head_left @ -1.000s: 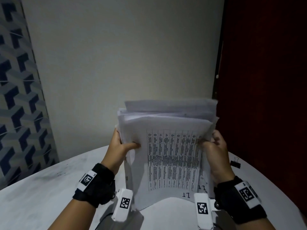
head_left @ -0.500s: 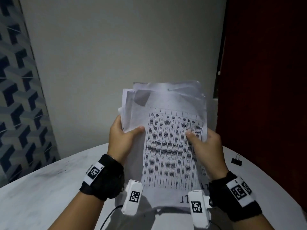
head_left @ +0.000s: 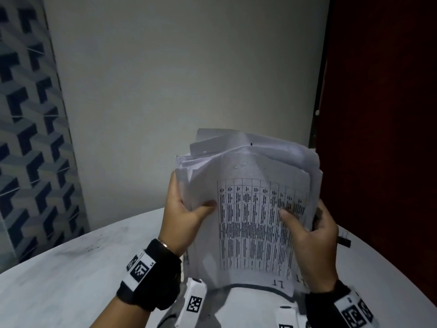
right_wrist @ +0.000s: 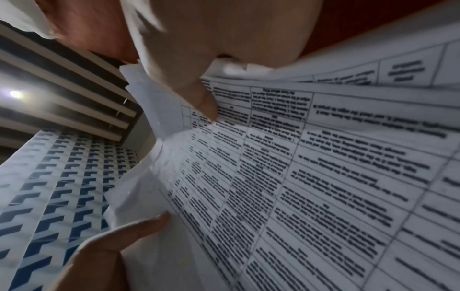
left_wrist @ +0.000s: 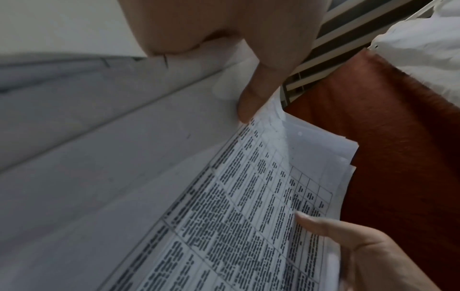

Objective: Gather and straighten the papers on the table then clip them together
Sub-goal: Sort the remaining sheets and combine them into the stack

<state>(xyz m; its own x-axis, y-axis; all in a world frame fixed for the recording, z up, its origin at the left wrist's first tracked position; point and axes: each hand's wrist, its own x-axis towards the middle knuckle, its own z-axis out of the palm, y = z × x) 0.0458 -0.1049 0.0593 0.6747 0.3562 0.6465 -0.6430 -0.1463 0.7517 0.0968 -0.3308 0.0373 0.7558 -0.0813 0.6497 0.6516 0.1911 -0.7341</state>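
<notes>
A stack of white papers point(head_left: 248, 221) with a printed table on the front sheet stands upright on the white round table point(head_left: 71, 280), its top edges uneven. My left hand point(head_left: 186, 209) grips the stack's left edge, thumb on the front sheet. My right hand point(head_left: 309, 228) grips the right edge, thumb across the printed table. The left wrist view shows the left thumb point(left_wrist: 251, 104) on the papers point(left_wrist: 236, 216). The right wrist view shows the right thumb point(right_wrist: 206, 106) pinching the sheets point(right_wrist: 298, 177). A black binder clip point(head_left: 344, 240) lies on the table just right of my right hand.
A pale wall rises behind the table. A blue-patterned panel point(head_left: 28, 138) stands at the left and a dark red curtain point(head_left: 378, 114) at the right. The table's curved edge runs close behind the papers.
The stack came down from its raised position and its bottom edge is back near the table. My right thumb moved further onto the front sheet. Both hands kept their hold.
</notes>
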